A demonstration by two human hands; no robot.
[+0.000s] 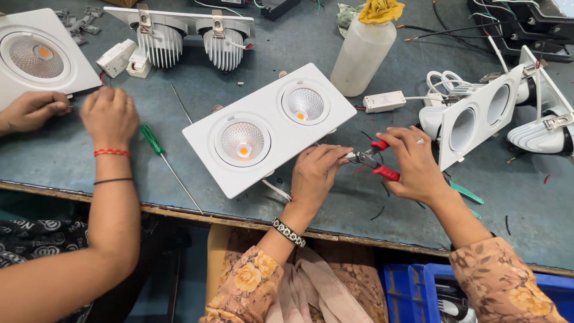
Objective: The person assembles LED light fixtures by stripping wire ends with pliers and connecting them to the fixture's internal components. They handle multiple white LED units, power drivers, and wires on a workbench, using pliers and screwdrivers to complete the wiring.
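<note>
A white, flat, box-shaped lamp (269, 128) with two round ribbed lenses is seen just above the left hand (314, 176), lying on a dull grey table (179, 173). The lenses look shiny and bumpy, each with a small orange dot in the middle. Small pliers (375, 164) with smooth red handles are held between both hands. The metal tips are mostly hidden by the left hand's fingers (335, 152), so it cannot be told what is pinched there. The right hand (415, 164) is closed around the red handles. The left hand is curled narrow, with its fingertips touching the pliers' nose. A thin white wire (276, 190) is seen poking out under the lamp, just left of the left hand. Above the right hand, a cloudy plastic bottle (362, 54) is topped with a yellow rag. Far to the left, another person's hands (107, 116) are resting by a green screwdriver (152, 140).
</note>
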